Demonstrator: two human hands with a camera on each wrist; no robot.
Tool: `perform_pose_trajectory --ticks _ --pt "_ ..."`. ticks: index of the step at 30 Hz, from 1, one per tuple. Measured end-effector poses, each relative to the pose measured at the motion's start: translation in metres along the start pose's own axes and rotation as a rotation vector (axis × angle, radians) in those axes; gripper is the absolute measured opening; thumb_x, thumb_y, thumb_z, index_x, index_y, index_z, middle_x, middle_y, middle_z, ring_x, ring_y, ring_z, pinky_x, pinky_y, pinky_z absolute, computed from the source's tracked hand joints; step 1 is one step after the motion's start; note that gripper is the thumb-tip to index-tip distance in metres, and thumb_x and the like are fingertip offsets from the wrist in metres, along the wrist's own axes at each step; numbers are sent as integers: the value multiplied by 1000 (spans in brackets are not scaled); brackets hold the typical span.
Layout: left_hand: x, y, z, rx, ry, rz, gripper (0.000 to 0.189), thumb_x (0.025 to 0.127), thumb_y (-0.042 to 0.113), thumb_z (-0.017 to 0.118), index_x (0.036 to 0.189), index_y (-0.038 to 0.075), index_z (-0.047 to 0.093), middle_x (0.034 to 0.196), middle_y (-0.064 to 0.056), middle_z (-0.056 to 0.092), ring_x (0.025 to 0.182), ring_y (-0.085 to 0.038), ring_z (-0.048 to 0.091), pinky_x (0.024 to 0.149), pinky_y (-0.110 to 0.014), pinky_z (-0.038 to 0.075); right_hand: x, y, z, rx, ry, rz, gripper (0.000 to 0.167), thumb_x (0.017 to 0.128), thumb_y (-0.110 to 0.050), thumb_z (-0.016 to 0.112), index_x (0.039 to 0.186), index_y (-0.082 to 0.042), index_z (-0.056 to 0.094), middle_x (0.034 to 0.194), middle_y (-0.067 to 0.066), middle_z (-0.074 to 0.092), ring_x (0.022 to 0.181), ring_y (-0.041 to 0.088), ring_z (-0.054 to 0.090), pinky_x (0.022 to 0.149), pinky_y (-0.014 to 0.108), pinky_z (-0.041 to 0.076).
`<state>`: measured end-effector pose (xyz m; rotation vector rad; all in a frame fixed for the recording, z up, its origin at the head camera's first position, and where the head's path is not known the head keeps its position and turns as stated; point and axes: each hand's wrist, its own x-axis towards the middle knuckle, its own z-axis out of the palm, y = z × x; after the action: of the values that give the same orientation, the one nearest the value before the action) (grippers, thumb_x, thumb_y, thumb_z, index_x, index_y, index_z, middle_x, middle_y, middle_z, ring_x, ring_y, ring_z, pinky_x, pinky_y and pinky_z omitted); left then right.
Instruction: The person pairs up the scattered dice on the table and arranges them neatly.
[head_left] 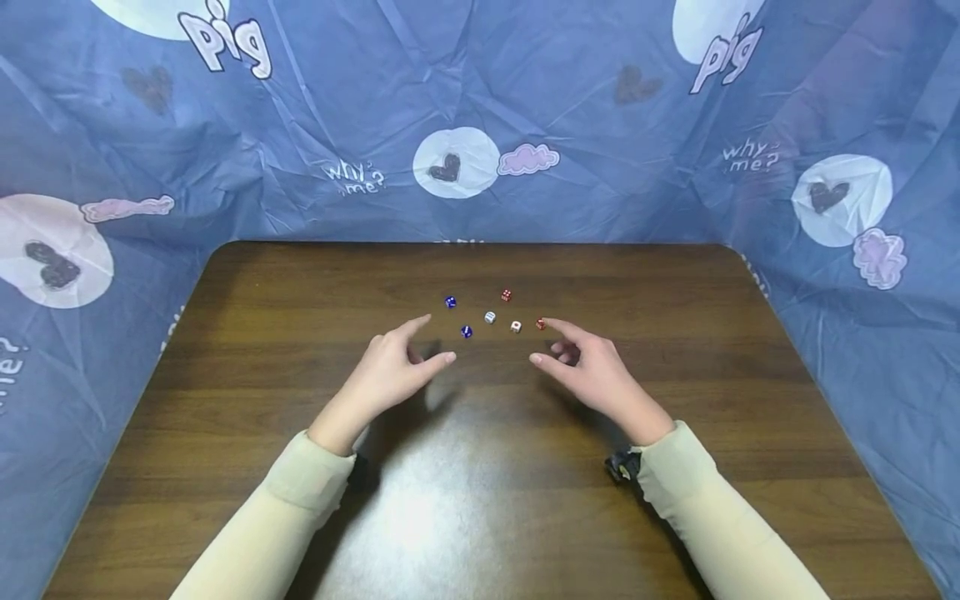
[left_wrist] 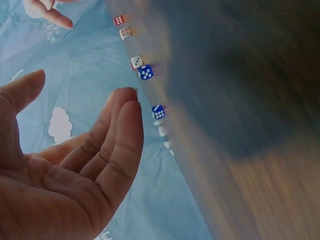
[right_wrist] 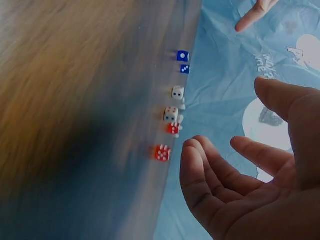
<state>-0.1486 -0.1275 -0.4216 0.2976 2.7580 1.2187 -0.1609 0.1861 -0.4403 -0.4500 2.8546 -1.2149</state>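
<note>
Several small dice lie scattered on the table beyond the hands. Two are blue, one blue die [head_left: 450,302] farther back and another blue die [head_left: 467,332] nearer the left hand [head_left: 393,367]. In the middle sit a white die [head_left: 490,317] and a second white die [head_left: 516,327]. One red die [head_left: 506,295] lies at the back; the other red die [head_left: 541,323] is right at the index fingertip of the right hand [head_left: 592,367] in the head view. Both hands hover over the table with thumb and fingers spread apart, holding nothing. Both wrist views show the bare palms.
The brown wooden table [head_left: 262,333] fills the lower view. A blue printed cloth [head_left: 300,108] hangs behind it and along both sides. A dark device [head_left: 621,467] sits under the right sleeve cuff. Light glares off the table's near middle.
</note>
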Motion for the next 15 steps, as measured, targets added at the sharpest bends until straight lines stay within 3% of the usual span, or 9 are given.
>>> perform_pose_trajectory --ticks 6,11,15 --pt "9 3 5 -58 -35 -39 76 93 44 74 150 2 46 66 -5 67 60 -20 65 67 -39 54 11 -4 10 51 -19 12 58 91 -36 80 140 -11 62 90 0 70 80 16 65 72 36 55" --pt "17 3 8 -122 -78 -72 74 94 41 74 150 2 46 69 -15 69 52 -30 66 56 -36 55 18 -8 15 88 -42 29 57 91 -35 80 139 -9 63 83 -3 71 75 16 65 67 36 55" --pt "24 2 12 -165 -93 -97 73 94 39 74 148 0 47 74 -15 72 50 -29 66 49 -35 56 23 -9 21 114 -77 37 57 90 -31 81 138 -8 63 81 -4 72 73 15 66 64 35 54"
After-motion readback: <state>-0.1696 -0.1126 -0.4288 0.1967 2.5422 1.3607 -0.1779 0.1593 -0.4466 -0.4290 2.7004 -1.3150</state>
